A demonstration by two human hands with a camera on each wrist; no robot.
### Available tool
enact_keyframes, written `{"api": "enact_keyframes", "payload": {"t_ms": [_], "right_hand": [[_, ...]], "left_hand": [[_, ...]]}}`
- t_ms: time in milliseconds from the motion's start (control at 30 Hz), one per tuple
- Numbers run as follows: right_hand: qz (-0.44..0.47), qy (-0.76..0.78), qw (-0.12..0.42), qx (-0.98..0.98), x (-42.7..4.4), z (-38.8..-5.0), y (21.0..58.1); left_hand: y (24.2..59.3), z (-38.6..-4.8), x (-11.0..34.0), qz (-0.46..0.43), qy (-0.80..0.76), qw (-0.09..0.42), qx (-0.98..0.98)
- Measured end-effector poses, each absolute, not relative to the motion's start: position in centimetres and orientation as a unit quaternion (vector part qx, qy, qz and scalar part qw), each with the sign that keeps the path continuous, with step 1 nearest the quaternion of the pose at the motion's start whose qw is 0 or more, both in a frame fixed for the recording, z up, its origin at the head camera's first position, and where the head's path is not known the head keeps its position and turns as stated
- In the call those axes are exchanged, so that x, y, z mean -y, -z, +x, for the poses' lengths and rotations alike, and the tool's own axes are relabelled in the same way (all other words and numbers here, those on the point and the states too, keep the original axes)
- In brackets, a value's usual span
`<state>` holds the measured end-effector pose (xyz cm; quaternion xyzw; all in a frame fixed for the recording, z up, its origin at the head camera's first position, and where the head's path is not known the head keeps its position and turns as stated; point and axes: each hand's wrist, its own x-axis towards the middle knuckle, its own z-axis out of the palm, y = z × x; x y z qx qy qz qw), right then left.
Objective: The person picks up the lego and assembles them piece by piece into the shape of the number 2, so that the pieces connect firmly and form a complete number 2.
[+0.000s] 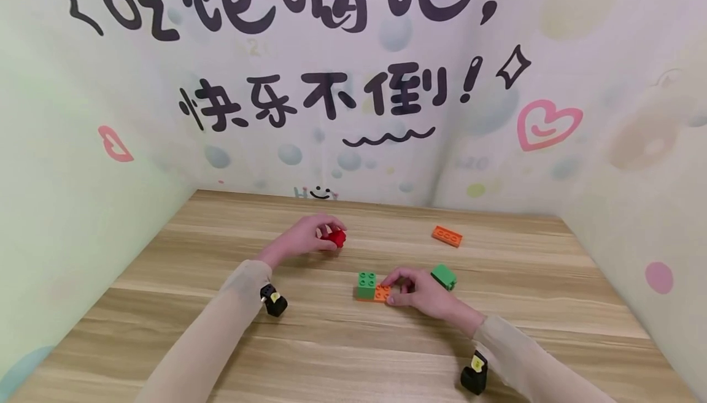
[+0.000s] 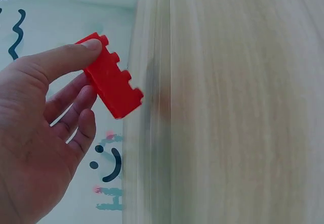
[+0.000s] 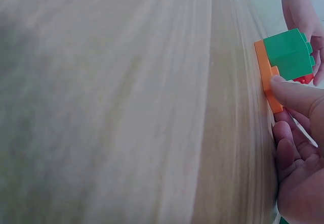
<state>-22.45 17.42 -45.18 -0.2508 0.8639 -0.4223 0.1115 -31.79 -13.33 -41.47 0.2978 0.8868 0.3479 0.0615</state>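
Observation:
My left hand [image 1: 302, 235] pinches a red toy brick [image 1: 338, 239] over the back of the table. In the left wrist view that red brick [image 2: 111, 80] is tilted, its row of studs facing right, the thumb lying across its upper end. With thumb and fingers my right hand [image 1: 428, 294] grips the right end of a flat orange toy brick [image 1: 382, 293]. A green brick [image 1: 367, 285] stands on the orange brick's left end, studs up. The right wrist view shows the green brick [image 3: 287, 56] seated against the orange brick [image 3: 266, 75], with my left hand [image 3: 299, 14] beyond.
Another green brick [image 1: 444, 276] lies just behind my right hand, partly hidden by it. Farther back on the right is a loose orange brick [image 1: 447, 236]. The wooden table [image 1: 309, 354] meets a printed wall cloth [image 1: 397, 173] at its rear edge.

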Motion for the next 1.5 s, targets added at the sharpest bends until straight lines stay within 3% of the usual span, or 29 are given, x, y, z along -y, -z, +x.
{"api": "enact_keyframes", "payload": {"t_ms": [467,1500], "right_hand": [[-0.239,0.421,0.116,-0.867,-17.4,-22.4,45.4],[-0.245,0.428,0.114,-0.863,-17.4,-22.6,45.4]], "left_hand": [[41.1,-30.4,14.0,0.32,-0.351,0.022,-0.88],[40.7,-28.7,14.9,0.288,-0.358,0.007,-0.888]]}}
